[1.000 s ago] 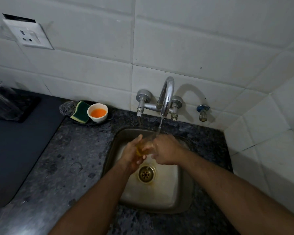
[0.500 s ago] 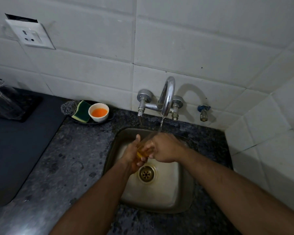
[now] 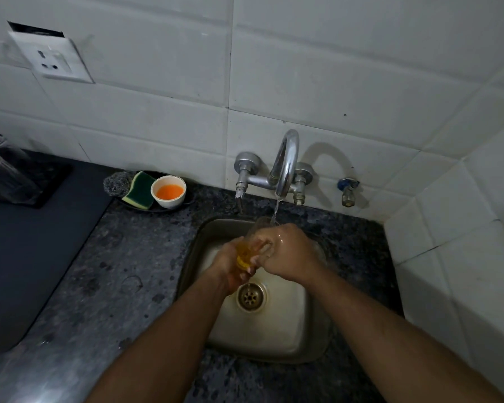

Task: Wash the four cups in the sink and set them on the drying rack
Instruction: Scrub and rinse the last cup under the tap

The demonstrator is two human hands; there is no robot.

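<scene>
The left hand [image 3: 230,264] curls its fingers around a small amber-tinted cup [image 3: 245,254], gripping it from the left side, and the right hand [image 3: 285,251] closes over the cup from the other side, its fingers bent around the glass, so that the two hands meet over it. The cup sits between the palms, tilted, with its clear rim pointing away from the wrists toward the faucet [image 3: 285,161]; a thin stream of water [image 3: 276,210] falls from the spout onto the rim and the knuckles of the right hand, which look wet. Both hands hang above the steel sink [image 3: 303,330], and the drain [image 3: 250,296] lies just below the left wrist. Beyond the left hand, on the dark stone counter [image 3: 122,274], a small dish holds a green and yellow sponge [image 3: 138,190], a grey scouring pad [image 3: 115,183] and a white bowl of orange liquid [image 3: 169,191]. Much farther off to the left of that hand, clear glasses [image 3: 3,175] stand on a dark tray at the picture's edge; how many cannot be told. Past the right hand, a small blue-handled tap [image 3: 346,190] juts from the tiled wall.
</scene>
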